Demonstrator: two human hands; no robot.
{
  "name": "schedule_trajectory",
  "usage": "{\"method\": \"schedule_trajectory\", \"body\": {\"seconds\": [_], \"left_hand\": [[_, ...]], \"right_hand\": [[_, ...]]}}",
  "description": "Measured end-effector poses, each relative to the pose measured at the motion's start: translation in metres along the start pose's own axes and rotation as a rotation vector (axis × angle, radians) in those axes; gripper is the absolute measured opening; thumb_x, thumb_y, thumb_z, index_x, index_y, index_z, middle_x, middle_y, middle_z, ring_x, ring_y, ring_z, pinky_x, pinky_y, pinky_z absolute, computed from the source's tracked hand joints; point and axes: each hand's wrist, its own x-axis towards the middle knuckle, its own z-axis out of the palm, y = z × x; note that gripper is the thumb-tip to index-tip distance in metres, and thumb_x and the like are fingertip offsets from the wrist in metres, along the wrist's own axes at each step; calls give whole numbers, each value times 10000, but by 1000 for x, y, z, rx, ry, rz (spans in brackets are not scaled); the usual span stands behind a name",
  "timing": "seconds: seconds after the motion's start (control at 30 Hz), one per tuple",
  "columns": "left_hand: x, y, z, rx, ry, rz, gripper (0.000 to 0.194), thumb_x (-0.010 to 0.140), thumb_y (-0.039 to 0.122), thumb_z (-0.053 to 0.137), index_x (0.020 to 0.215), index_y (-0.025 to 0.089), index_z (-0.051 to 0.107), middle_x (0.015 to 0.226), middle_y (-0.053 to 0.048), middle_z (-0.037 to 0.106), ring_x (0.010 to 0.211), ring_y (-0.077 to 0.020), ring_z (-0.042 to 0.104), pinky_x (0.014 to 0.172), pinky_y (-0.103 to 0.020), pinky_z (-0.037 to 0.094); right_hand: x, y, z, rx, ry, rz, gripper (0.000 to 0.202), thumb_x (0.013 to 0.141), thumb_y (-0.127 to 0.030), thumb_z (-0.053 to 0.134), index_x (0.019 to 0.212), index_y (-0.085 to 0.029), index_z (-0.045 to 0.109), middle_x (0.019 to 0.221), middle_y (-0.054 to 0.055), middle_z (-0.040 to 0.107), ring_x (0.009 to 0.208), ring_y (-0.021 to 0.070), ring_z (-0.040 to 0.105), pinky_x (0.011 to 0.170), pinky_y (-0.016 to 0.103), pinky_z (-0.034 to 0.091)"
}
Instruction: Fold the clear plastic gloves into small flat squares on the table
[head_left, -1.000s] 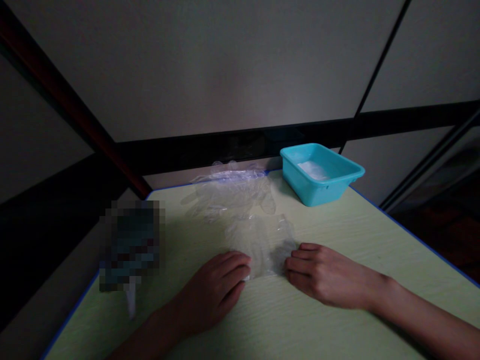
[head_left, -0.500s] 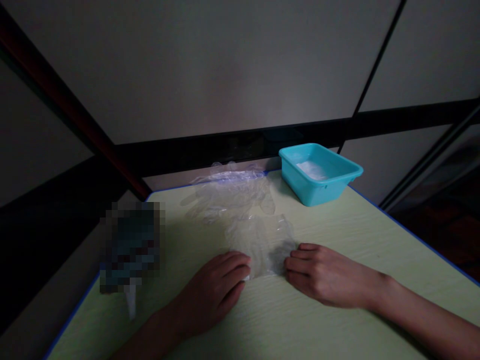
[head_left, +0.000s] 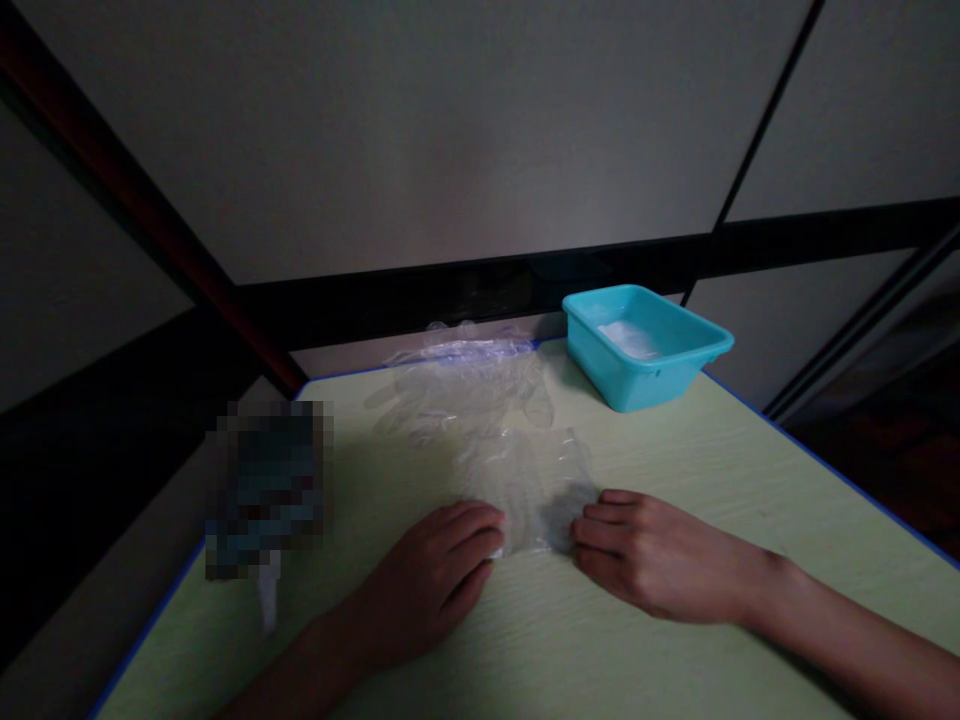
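Note:
A clear, thin plastic glove lies flat and seemingly folded on the table, its outline hard to make out. My left hand rests at its lower left edge, fingers curled together and gripping the film. On the opposite side, my right hand is closed at the lower right edge, with its fingertips tucked under and partly hidden. Just beyond lies a loose heap of clear plastic gloves, reaching the table's far edge.
A turquoise plastic basin stands at the far right, with a whitish sheet-like item inside. To the left sits a blurred-out dark package with a white strip sticking out. Behind the pale green table rises a panelled cabinet.
The view has shifted very slightly. Both hands keep their places at the glove's edges, and nothing else has visibly moved.

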Motion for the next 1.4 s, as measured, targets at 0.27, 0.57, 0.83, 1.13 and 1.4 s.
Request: {"method": "schedule_trajectory", "body": {"seconds": [0.27,0.57,0.83,1.13,1.4], "left_hand": [[1,0,-1,1,5,5,241,827,88,426,1011,157,565,1053,-78,617,994,-189,555,892,-345,458],[-1,-1,1,5,7,6,226,826,84,435,991,150,574,1050,-79,618,1003,-188,553,909,-341,444],[-1,-1,1,-12,-4,10,209,836,83,429,983,140,566,1057,-91,609,1008,-191,541,913,-346,437],[0,0,0,-4,-12,0,216,832,86,431,986,149,568,1052,-85,611,1003,-196,546,905,-350,441],[-2,0,1,-12,5,2,222,833,95,429,995,158,567,1048,-79,613,996,-190,550,899,-348,451]], "right_hand": [[1,0,1,28,14,3,196,903,-163,418,730,-161,511,762,19,537,712,155,485,638,310,352],[2,-1,1,34,-2,17,181,900,-160,412,754,-158,519,767,27,540,714,159,488,638,311,359],[1,-3,1,25,-9,40,182,902,-165,409,748,-165,506,777,23,540,714,161,485,629,311,343],[2,-1,0,38,-8,38,175,902,-163,412,756,-167,508,774,19,544,712,160,484,632,305,342],[2,-1,-2,64,-12,27,175,896,-169,418,746,-164,509,769,27,545,728,159,487,655,307,348]]}}
